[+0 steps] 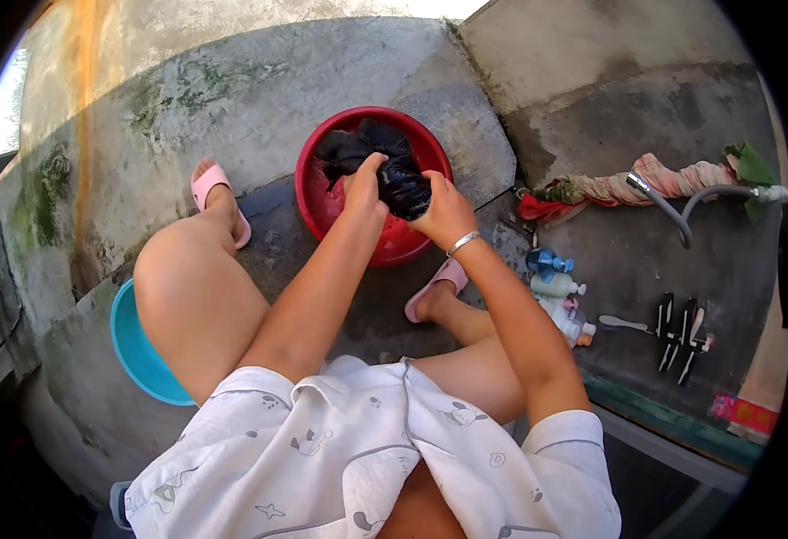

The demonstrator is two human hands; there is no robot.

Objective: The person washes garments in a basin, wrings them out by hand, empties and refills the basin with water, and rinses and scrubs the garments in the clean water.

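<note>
A dark, wet piece of clothing (403,184) is bunched up in the red basin (307,193), which holds some water. My left hand (364,189) is closed on the near left part of the cloth, thumb pointing up along it. On the right side, my right hand (446,213), with a silver bracelet at the wrist, grips the same cloth with fingers wrapped round it. Both hands are over the basin, a short way apart. Part of the cloth spreads behind them to the basin's far wall. Folds hide what kind of garment it is.
A turquoise basin (147,359) stands by my left leg. On the ledge at right are several bottles (555,285), a white spoon-like item (623,322), several dark-handled items (678,337), and a grey hose tap (681,216) over a twisted cloth (609,189).
</note>
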